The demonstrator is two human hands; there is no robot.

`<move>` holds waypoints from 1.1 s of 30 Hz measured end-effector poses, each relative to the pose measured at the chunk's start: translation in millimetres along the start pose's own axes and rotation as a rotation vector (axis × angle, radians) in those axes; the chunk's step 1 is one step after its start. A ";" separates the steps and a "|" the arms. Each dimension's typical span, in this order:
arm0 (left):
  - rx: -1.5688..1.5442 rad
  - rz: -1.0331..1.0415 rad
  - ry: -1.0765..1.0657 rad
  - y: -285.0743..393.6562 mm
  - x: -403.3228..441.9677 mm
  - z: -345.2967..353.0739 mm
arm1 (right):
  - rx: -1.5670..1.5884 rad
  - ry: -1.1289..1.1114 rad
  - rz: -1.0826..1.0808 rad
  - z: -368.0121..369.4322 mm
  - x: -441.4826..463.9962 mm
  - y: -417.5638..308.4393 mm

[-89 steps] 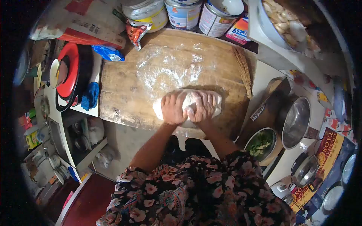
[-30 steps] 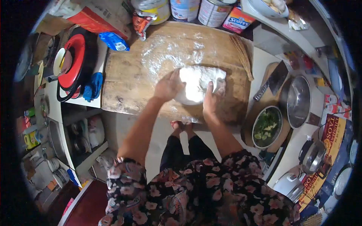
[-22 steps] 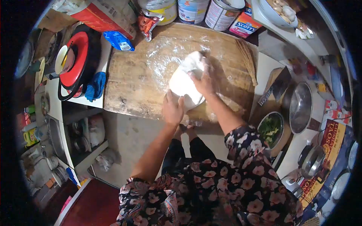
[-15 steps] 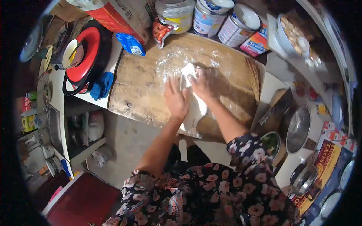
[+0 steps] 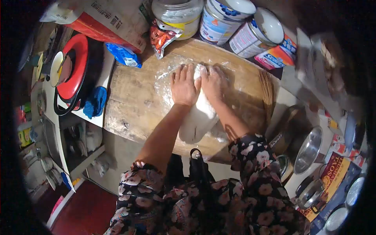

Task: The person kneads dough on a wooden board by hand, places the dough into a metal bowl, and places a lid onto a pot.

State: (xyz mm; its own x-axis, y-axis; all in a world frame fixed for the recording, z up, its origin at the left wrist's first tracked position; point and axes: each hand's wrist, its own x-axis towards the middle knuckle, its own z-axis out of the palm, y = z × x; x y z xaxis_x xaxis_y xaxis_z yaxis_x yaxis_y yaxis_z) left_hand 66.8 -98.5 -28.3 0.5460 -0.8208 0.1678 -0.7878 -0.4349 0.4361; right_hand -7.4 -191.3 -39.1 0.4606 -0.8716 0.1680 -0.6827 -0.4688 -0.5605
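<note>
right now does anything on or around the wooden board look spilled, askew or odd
Mostly no. The shiny red foil packet tilts at the far edge of the brown wooden board, slightly askew. Loose white powder smears it, but that seems ordinary around the long pale dough.

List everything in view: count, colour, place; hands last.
wooden board: 1, tan, centre
dough: 1, white, on board
straw bundle: 1, brown, board's right edge
blue packet: 1, blue, far-left corner
red packet: 1, red, far edge
sack: 1, white and red, far left
tub: 1, clear and yellow, far edge
tins: 2, pale, behind board
bowls: 2, white, on tins
box: 1, orange-pink, right of tins
disc: 1, red, left counter
cloth: 1, blue, left counter
steel basin: 1, silver, right
edge clutter: uncounted, mixed, partly blurred
sleeves: 2, dark floral, nearest
left hand: 1, bare, on dough
right hand: 1, bare, on dough
</note>
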 end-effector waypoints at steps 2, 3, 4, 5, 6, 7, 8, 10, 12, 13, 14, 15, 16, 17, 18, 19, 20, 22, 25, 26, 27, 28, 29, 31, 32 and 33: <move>-0.028 0.015 -0.008 -6.1 -4.9 4.1 | -0.005 -0.079 0.032 -2.1 -5.5 1.8; -0.089 0.054 -0.008 -14.9 -8.9 11.2 | 0.012 -0.112 0.145 -1.6 -8.0 -0.3; -0.151 0.095 -0.005 -28.1 -8.3 21.0 | 0.014 -0.100 0.144 -9.4 -15.4 0.1; -0.231 0.171 -0.146 -61.3 -3.3 43.9 | 0.177 -0.212 0.171 -19.1 -22.8 3.5; -0.235 0.189 -0.144 -53.6 3.2 18.6 | 0.335 -0.322 0.198 -27.1 -33.4 7.4; -0.739 -0.284 -0.325 -35.4 13.8 -23.0 | 0.432 -0.174 0.034 -30.8 -56.5 10.7; -1.223 -0.785 -0.499 -20.0 18.6 -54.3 | 0.575 -0.163 -0.043 -54.8 -78.5 -4.9; -0.930 -0.698 -0.636 -7.6 15.5 -60.4 | 0.841 -0.230 0.074 -96.2 -114.8 -43.5; -0.350 0.052 -0.678 -15.8 -23.6 -38.1 | 1.087 -0.177 0.374 -111.2 -137.5 -58.3; -0.245 0.064 -0.706 2.5 -41.0 -61.8 | 0.998 -0.047 0.383 -107.7 -146.0 -59.8; -0.137 0.070 -0.727 22.2 -59.8 -87.2 | 0.910 0.077 0.385 -97.5 -151.7 -58.2; -0.095 0.112 -0.507 23.8 -86.3 -88.5 | 0.608 0.208 0.203 -86.9 -157.1 -56.9; -0.047 0.148 -0.288 20.9 -112.3 -85.5 | 0.239 0.130 0.010 -92.9 -161.1 -58.1; -0.073 0.128 -0.184 19.6 -131.8 -85.6 | 0.181 0.089 -0.124 -91.0 -167.4 -58.0; -0.101 0.109 -0.083 17.5 -148.3 -84.8 | 0.120 0.049 -0.256 -85.7 -175.4 -56.4; -0.064 0.104 -0.033 15.7 -159.9 -83.8 | 0.185 0.023 -0.301 -80.2 -182.0 -54.2; -0.064 0.091 -0.030 12.0 -164.3 -79.6 | 0.173 0.031 -0.371 -74.5 -185.9 -50.4; -0.073 0.042 0.050 5.6 -172.8 -72.0 | 0.159 0.041 -0.428 -65.5 -179.8 -50.6; -0.044 -0.007 0.069 -4.1 -150.4 -57.0 | 0.130 -0.004 -0.426 -56.3 -147.8 -54.2; -0.041 0.018 0.100 -7.5 -134.4 -53.4 | 0.054 -0.002 -0.462 -57.1 -131.5 -56.6; -0.033 -0.001 0.104 -8.8 -119.2 -49.9 | 0.060 -0.013 -0.433 -51.1 -119.7 -56.2; -0.039 -0.011 0.097 -11.9 -102.5 -47.1 | 0.067 -0.023 -0.406 -43.8 -107.4 -55.3; -0.059 0.007 0.111 -16.0 -85.7 -44.6 | 0.037 0.010 -0.424 -36.4 -93.8 -53.3; -0.067 0.026 0.121 -25.3 -57.8 -36.2 | -0.010 0.009 -0.384 -30.3 -66.4 -57.9; -0.054 0.028 0.121 -29.6 -43.7 -31.7 | -0.022 -0.012 -0.355 -25.5 -54.2 -57.5; -0.025 0.028 0.102 -34.2 -29.8 -26.8 | -0.058 -0.055 -0.301 -23.4 -41.7 -60.5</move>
State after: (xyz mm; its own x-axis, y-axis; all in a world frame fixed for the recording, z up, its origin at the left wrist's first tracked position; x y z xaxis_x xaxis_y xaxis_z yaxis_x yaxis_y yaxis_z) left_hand 85.1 -49.2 -24.6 0.5512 -0.7900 0.2687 -0.7965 -0.4021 0.4516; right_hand 1.4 -129.9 6.8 0.6759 -0.6841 0.2740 -0.5416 -0.7133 -0.4449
